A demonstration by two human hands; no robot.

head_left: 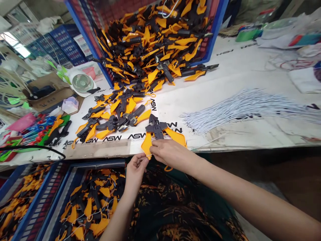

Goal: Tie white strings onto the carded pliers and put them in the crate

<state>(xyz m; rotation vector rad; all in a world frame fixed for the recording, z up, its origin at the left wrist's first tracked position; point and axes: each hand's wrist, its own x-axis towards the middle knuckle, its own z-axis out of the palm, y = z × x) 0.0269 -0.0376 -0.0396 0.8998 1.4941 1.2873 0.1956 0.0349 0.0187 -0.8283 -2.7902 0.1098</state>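
A winged plastic toy [155, 129] with a dark grey body and orange wings lies at the table's front edge, its pointed end away from me. My left hand [136, 167] pinches the tip of its left wing, where a bit of white string shows. Across the lower body lies my right hand [165, 152], its fingers closed at the same wing; its palm hides part of the toy. An orange loop hangs below my right wrist. Several similar toys [122, 115] are spread on the table to the left. A bundle of white strings [238, 108] lies to the right.
A tipped blue crate [216, 30] spills more toys onto the table. Below the table edge on the left, another blue crate [59, 201] holds toys with white strings. A small fan [82, 82], a cardboard box [46, 92] and colourful parts [41, 130] stand further left.
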